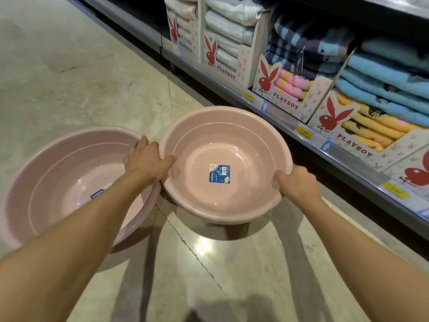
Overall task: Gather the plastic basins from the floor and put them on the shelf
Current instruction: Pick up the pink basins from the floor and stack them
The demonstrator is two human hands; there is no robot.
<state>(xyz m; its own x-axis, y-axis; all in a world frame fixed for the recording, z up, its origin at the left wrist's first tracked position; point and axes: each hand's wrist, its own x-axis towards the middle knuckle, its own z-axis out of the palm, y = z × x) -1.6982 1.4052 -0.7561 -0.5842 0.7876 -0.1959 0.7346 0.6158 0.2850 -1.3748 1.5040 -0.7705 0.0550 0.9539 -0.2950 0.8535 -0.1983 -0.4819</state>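
A pink plastic basin (222, 135) with a blue label on its bottom is at the middle of the view, just above or on the floor. My left hand (148, 161) grips its left rim and my right hand (297, 182) grips its right rim. A second, larger-looking pink basin (58, 173) rests on the floor at the left, touching the first one near my left hand; my left forearm crosses over it. The shelf (348, 156) runs along the right side, its lowest board level with the held basin.
The shelf holds cardboard display boxes (285, 103) filled with folded towels in white, striped blue, pink, yellow and light blue. Yellow price tags (303, 132) line the shelf edge. Pale polished floor (81, 66) stretches to the left and behind the basins.
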